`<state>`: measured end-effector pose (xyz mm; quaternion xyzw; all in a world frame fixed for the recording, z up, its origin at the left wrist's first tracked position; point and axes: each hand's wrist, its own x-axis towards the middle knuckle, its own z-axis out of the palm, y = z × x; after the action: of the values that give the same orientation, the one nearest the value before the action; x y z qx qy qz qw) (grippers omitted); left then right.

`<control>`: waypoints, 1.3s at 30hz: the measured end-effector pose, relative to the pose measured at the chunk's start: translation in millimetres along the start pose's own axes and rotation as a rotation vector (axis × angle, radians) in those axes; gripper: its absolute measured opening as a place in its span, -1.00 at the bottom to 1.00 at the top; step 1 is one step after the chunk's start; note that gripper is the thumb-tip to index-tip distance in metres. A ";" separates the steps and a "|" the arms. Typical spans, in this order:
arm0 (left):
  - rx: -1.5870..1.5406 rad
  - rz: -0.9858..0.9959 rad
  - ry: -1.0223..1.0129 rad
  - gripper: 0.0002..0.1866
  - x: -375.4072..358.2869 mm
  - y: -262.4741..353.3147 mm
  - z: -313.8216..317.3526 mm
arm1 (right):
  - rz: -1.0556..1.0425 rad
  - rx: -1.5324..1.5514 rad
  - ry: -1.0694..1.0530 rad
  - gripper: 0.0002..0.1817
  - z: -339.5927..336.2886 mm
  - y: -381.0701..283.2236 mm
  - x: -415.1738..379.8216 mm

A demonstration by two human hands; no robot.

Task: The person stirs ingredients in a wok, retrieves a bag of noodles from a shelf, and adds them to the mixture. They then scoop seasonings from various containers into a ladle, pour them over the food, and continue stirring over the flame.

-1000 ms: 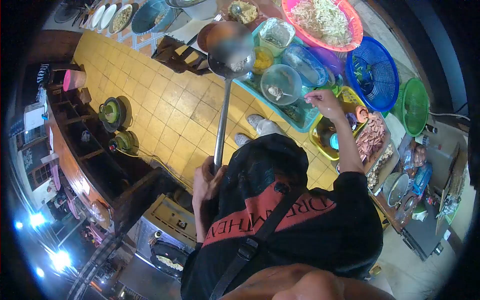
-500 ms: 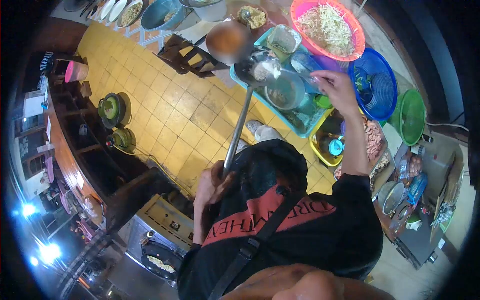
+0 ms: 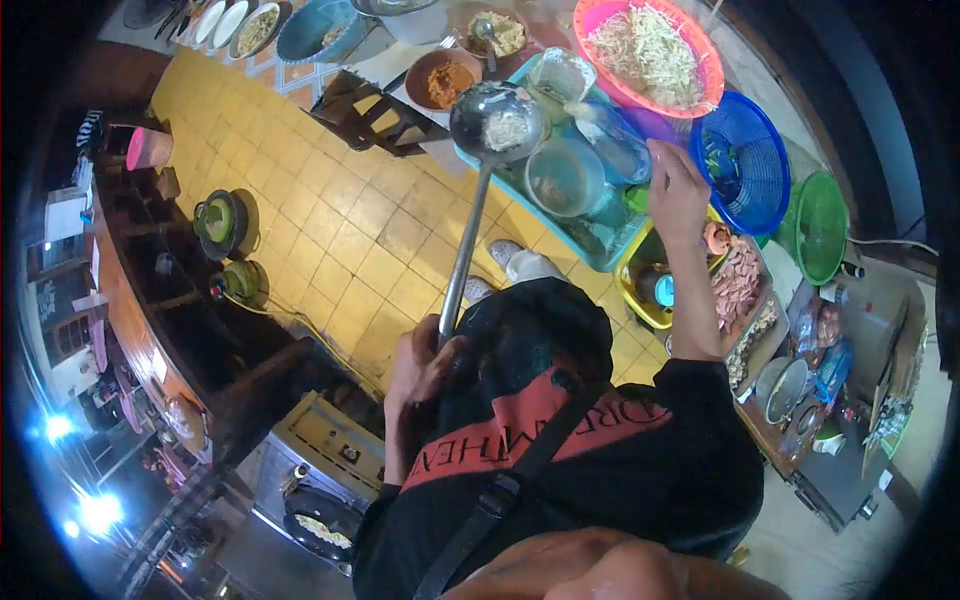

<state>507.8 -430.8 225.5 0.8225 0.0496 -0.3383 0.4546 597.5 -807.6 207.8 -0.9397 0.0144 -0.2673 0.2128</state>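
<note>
My left hand is wrapped round the long metal handle of a big dark ladle. White powdery food lies in its bowl, beside a brown bowl of orange-red paste. My right hand is closed, its fingertips pinched at the near end of a clear, bluish plastic container; what they hold is too small to make out. Below the ladle's right side, a round clear tub stands in a turquoise tray.
Shredded vegetables fill a pink basket. Beside it are a blue basket, a green basket and a yellow container. A tray of pink meat pieces lies right of my forearm. At lower left is a stove with a pan.
My right hand has moved slightly right and down, away from the ladle. The ladle's bowl has shifted a little left and up. The orange-red paste, blurred before, now shows clearly.
</note>
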 end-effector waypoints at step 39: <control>0.162 0.012 0.080 -0.71 11.0 -13.4 3.2 | 0.347 0.176 -0.229 -0.86 30.3 17.3 -38.4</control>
<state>509.4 -428.0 208.1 0.8697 0.0352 -0.3052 0.3863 581.5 -806.0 158.5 -0.9253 0.1280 -0.1184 0.3369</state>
